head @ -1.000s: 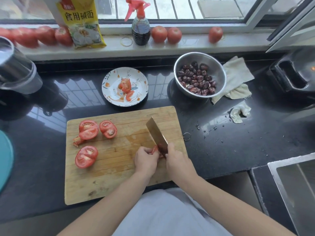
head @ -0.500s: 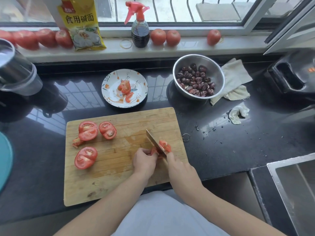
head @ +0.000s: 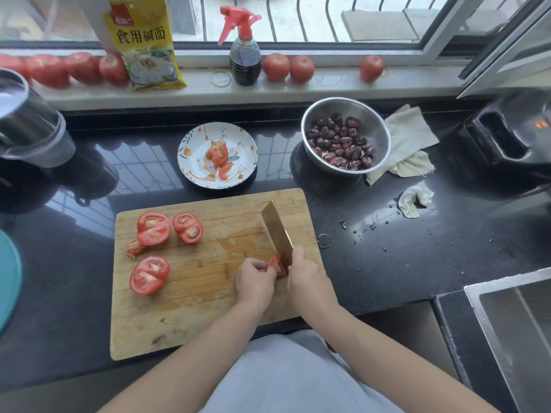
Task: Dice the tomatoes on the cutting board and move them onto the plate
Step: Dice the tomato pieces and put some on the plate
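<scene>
A wooden cutting board [head: 190,317] lies on the black counter. Cut tomato halves [head: 153,228] [head: 188,227] [head: 149,275] sit on its left side. Near the board's right edge my left hand [head: 253,281] pinches a small tomato piece [head: 275,262]. My right hand [head: 307,278] grips the handle of a cleaver [head: 276,231], whose blade stands right against that piece. Behind the board, a patterned plate [head: 190,162] holds a few tomato pieces [head: 219,158].
A steel bowl of dark dates [head: 381,135] and cloths [head: 408,135] are at the back right. A crumpled rag [head: 414,199] lies right of the board. Whole tomatoes [head: 275,66], a spray bottle [head: 245,55] and a yellow bag [head: 146,46] line the sill. A sink [head: 518,329] is at right.
The cleaver came down through the tomato piece half a second ago and now stands raised again beside it. My left hand stays pinching the piece.
</scene>
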`<state>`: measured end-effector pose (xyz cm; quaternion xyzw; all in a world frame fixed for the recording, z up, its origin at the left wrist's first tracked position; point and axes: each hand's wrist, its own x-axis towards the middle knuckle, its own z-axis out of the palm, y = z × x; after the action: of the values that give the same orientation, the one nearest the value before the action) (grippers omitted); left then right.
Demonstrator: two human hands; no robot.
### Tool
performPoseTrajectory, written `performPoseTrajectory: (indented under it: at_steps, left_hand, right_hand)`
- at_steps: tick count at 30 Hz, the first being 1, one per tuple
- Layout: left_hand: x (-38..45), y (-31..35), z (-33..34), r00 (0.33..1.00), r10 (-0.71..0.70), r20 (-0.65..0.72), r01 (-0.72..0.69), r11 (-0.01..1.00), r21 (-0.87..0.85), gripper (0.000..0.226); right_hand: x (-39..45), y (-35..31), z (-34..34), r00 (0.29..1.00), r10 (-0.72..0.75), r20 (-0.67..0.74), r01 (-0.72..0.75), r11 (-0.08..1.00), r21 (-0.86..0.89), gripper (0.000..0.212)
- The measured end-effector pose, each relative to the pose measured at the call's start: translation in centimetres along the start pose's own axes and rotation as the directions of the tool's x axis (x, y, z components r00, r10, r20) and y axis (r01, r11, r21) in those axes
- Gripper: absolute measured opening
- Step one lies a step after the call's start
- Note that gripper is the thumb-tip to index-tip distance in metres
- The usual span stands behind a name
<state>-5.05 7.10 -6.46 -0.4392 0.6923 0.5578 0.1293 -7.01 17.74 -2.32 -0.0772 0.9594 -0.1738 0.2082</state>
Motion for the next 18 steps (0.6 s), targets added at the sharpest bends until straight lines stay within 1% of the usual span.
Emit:
performPoseTrajectory:
  at_steps: [1,2,4,5,7,8,10,12,13,15,16,18]
  left_hand:
    - [0.0,-0.1,0.0,1.000,0.007,0.006,-0.007,1.000,-0.003,0.021]
    - [-0.1,-0.1,0.0,1.000,0.019,0.012,-0.018,1.000,-0.004,0.021]
    - [-0.1,-0.1,-0.2,0.998,0.054,0.031,-0.054,0.999,-0.001,0.019]
    - [-0.1,-0.1,-0.2,0.996,0.074,0.043,-0.075,0.997,0.004,0.019]
    - [0.1,-0.3,-0.1,0.994,0.099,0.055,-0.101,0.995,0.023,0.017]
    - [0.2,-0.3,-0.1,0.994,0.099,0.053,-0.101,0.994,0.031,0.016]
    - [0.1,-0.4,-0.1,0.995,0.091,0.047,-0.092,0.995,0.029,0.015]
    - [0.1,-0.4,-0.1,0.995,0.085,0.043,-0.086,0.996,0.034,0.016]
    - [0.0,-0.4,-0.1,0.996,0.085,0.041,-0.086,0.995,0.041,0.015]
    - [-0.1,-0.4,-0.1,0.996,0.080,0.036,-0.082,0.996,0.044,0.015]
    - [-0.1,-0.4,-0.1,0.997,0.076,0.030,-0.078,0.996,0.042,0.015]
    - [-0.1,-0.6,-0.1,0.998,0.062,0.022,-0.063,0.998,0.033,0.013]
  right_hand:
    - [-0.1,-0.1,-0.3,1.000,-0.013,0.010,0.013,1.000,-0.009,0.019]
    - [-0.2,0.0,-0.4,1.000,-0.018,0.015,0.018,1.000,-0.019,0.019]
    - [-1.0,0.6,-0.2,0.999,-0.029,0.046,0.033,0.996,-0.088,0.045]
    - [-1.9,0.8,-0.2,0.997,-0.034,0.075,0.045,0.988,-0.150,0.049]
    - [-3.5,1.0,-0.3,0.994,-0.034,0.105,0.058,0.972,-0.228,0.040]
    - [-3.5,1.0,-0.4,0.995,-0.023,0.094,0.044,0.972,-0.230,0.037]
    - [-2.0,0.4,-0.5,0.998,-0.019,0.068,0.030,0.986,-0.165,0.036]
    - [0.1,-0.3,-0.4,0.999,-0.018,0.027,0.019,0.999,-0.032,0.020]
    - [1.1,-0.7,-0.5,1.000,-0.014,0.010,0.014,0.999,0.034,0.015]
    - [2.2,-1.0,-0.6,1.000,0.011,0.002,-0.012,0.992,0.124,0.019]
    - [2.2,-0.9,-0.9,1.000,0.025,0.000,-0.024,0.989,0.147,0.018]
    - [1.8,-0.3,-1.1,1.000,0.011,-0.016,-0.009,0.993,0.117,0.014]
